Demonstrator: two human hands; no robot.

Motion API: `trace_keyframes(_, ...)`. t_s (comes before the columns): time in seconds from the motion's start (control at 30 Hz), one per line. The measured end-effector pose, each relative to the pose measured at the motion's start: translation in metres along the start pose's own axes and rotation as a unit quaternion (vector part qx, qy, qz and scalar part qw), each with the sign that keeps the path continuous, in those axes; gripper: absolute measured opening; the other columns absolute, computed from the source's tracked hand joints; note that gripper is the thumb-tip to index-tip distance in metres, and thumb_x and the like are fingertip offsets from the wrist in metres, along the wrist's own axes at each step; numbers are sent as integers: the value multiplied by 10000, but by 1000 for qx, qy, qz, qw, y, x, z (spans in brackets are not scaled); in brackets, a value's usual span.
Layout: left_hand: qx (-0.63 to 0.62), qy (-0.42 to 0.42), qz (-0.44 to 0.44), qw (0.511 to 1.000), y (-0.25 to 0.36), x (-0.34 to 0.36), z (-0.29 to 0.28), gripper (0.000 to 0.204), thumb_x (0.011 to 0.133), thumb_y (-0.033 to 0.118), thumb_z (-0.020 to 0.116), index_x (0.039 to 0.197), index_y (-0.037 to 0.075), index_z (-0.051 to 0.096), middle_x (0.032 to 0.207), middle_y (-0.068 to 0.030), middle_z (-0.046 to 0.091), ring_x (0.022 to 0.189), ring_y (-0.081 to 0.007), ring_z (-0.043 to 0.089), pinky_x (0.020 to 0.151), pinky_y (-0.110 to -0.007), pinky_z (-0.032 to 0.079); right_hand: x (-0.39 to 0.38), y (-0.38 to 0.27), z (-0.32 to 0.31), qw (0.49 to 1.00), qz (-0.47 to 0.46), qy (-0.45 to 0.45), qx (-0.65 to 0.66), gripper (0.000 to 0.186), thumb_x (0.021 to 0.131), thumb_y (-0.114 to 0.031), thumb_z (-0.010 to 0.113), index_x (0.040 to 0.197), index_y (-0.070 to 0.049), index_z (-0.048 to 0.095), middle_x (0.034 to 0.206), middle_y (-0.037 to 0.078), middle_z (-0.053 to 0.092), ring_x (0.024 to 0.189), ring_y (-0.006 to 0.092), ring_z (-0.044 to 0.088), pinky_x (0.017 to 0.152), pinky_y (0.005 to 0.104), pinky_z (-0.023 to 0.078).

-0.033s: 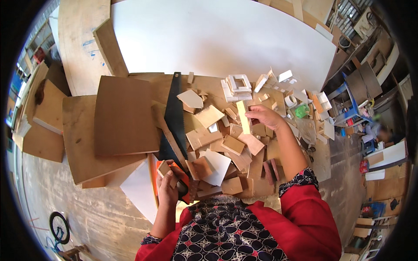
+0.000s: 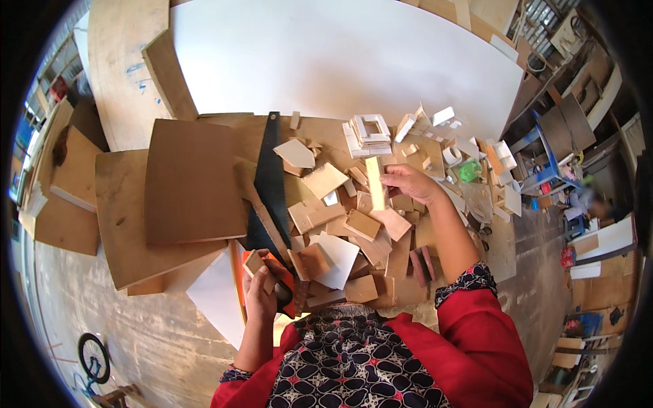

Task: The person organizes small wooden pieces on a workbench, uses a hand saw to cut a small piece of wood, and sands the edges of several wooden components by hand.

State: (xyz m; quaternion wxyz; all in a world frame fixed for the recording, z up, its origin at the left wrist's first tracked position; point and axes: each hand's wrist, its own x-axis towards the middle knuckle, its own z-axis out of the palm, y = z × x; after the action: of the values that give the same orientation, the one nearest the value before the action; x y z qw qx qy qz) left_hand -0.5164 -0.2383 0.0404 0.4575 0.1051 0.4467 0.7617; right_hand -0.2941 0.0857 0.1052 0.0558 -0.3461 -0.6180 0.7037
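Between the thumb and fingers of my right hand [image 2: 411,182] is a narrow, pale yellow wood strip [image 2: 374,182], held upright above a heap of wood offcuts [image 2: 326,180]. My left hand [image 2: 260,299] is closed around a small wooden block [image 2: 254,262] at the near left of the heap. Right beside that hand lies a handsaw [image 2: 273,177], its dark blade pointing away from me and its orange and black handle partly hidden by the hand. A white-faced offcut [image 2: 338,262] and a pair of reddish strips [image 2: 422,266] lie near me.
Large brown boards [image 2: 194,183] are stacked on the left of the worktable. Behind the heap stand a pile of white-edged square frames [image 2: 369,132] and a big white sheet [image 2: 340,54]. A tape roll [image 2: 451,156] and a green plastic item [image 2: 469,171] sit to the right.
The yellow strip in my right hand has turned slightly, and its lower end has shifted a little left. My left hand keeps its hold on the block.
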Motion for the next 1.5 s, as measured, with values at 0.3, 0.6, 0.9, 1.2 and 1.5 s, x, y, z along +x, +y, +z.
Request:
trace_keyframes(0.3, 12, 4, -7, 1000, -1, 2, -1, 389, 869, 176, 537, 1216, 9, 487, 900, -95, 612, 828, -195, 614, 770, -318, 493, -21, 58, -54, 896, -70, 163, -407, 588, 746, -73, 613, 1326, -55, 516, 1182, 163, 614, 1002, 312, 621, 891, 378, 502)
trace_keyframes(0.6, 26, 11, -12, 1000, 1, 3, -1, 398, 872, 209, 541, 1215, 12, 496, 926, -91, 611, 838, -193, 614, 760, -312, 498, -26, 78, -36, 831, -59, 203, -514, 782, 610, -129, 703, 1358, -115, 477, 1298, 189, 530, 1182, 357, 520, 1017, 416, 408)
trace_keyframes(0.9, 21, 19, 9, 1000, -3, 3, 5, 404, 876, 221, 541, 1222, 17, 495, 938, -74, 600, 842, -166, 603, 752, -308, 497, -38, 47, -18, 946, -121, 204, -219, 711, 719, -160, 743, 1363, -39, 466, 1323, 136, 519, 1214, 229, 504, 934, 342, 451)
trace_keyframes(1.2, -27, 55, 30, 998, 3, -10, 3, 424, 873, 268, 534, 1225, 33, 509, 943, -70, 598, 815, -172, 606, 749, -302, 484, -75, 42, 26, 845, -70, 211, -486, 488, 709, -312, 770, 1116, -85, 625, 1102, 155, 594, 987, 305, 614, 832, 392, 505)
trace_keyframes(1.5, 11, 45, 43, 998, -24, -43, 65, 474, 867, 276, 538, 1267, 30, 474, 938, -83, 603, 862, -184, 618, 758, -292, 492, -92, 80, 34, 824, -197, 213, -487, 706, 589, -105, 845, 1212, -32, 522, 1223, 145, 412, 1082, 369, 547, 857, 428, 514)
